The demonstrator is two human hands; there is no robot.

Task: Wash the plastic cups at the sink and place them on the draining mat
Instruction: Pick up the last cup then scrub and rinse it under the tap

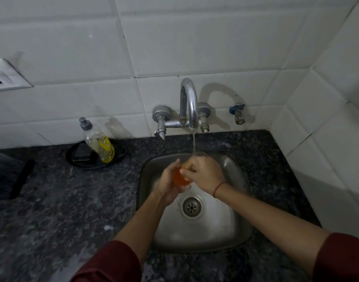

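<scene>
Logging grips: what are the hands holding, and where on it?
An orange plastic cup: left hand round its side, right hand over its upper part.

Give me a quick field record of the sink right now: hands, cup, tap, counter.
sink: steel basin, drain uncovered
cup: orange-tinted, held above the basin
left hand: holds the cup from its left side
right hand: curled over the cup from the right
tap: running; the water falls at the hands
soap bottle: leaning in a dark dish, left of the sink
</scene>
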